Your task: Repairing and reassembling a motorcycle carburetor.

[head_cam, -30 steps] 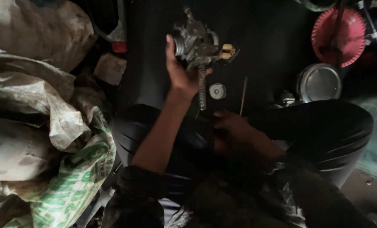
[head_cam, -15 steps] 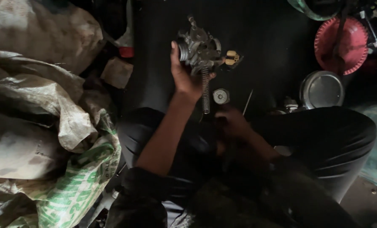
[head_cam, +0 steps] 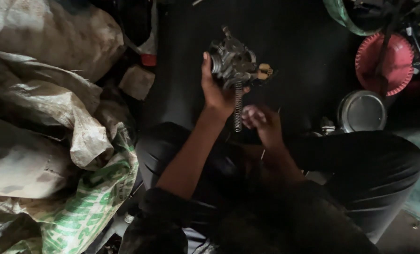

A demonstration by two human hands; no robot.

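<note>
My left hand (head_cam: pixel 215 89) holds up a grey metal carburettor (head_cam: pixel 233 63) with a brass piece on its right side. A coil spring (head_cam: pixel 238 107) hangs down from the carburettor's underside. My right hand (head_cam: pixel 262 121) is just right of the spring's lower end, fingers curled and blurred; I cannot tell whether they pinch the spring. Both forearms rise from my lap, legs in dark trousers crossed below.
Crumpled woven sacks (head_cam: pixel 45 122) pile up along the left. A red round plastic lid (head_cam: pixel 388 59) and a shiny metal bowl (head_cam: pixel 362 112) sit at the right on the dark floor. A green-rimmed tub (head_cam: pixel 341 14) is at the top right.
My right hand has risen from my lap up to the spring's lower end. The spring now hangs longer from the carburettor, which stays held by my left hand.
</note>
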